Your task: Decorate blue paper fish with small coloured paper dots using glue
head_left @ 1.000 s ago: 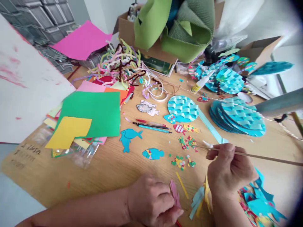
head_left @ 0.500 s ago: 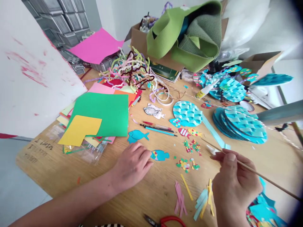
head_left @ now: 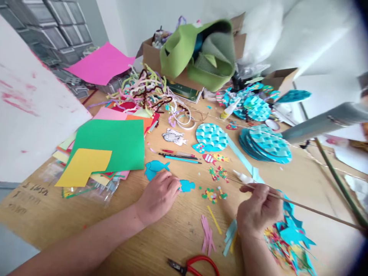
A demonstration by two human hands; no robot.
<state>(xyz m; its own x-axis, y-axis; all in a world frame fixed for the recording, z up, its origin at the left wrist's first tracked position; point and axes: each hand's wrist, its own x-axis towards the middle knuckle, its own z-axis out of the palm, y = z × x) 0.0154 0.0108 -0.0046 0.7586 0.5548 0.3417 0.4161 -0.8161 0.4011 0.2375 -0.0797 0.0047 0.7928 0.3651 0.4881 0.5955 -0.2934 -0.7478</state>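
My left hand [head_left: 161, 191] lies on the table with its fingers curled and pressed together over one end of a blue paper fish [head_left: 188, 186]. The fish's tail end shows to the right; the rest is under my fingers. Another blue paper fish [head_left: 156, 166] lies just behind that hand. My right hand [head_left: 258, 209] grips a thin wooden stick [head_left: 313, 211], its tip pointing left over the table. Behind this hand lies a white nozzle bottle [head_left: 244, 177], partly covered. Small paper dots [head_left: 212, 194] and red-green paper bits [head_left: 218, 173] lie between my hands.
Red-handled pliers [head_left: 179, 266] lie at the front edge, near pink paper strips [head_left: 207, 234]. Coloured sheets [head_left: 115, 142] are stacked left. Woven blue discs [head_left: 267, 143] are piled right, beside a grey pole [head_left: 316, 122]. Pencils [head_left: 181, 158] lie mid-table; blue scraps [head_left: 296, 232] lie right.
The view has swung right. My left hand has moved further over the blue fish, covering more of it. My right hand still holds the stick, nearer to the paper bits.
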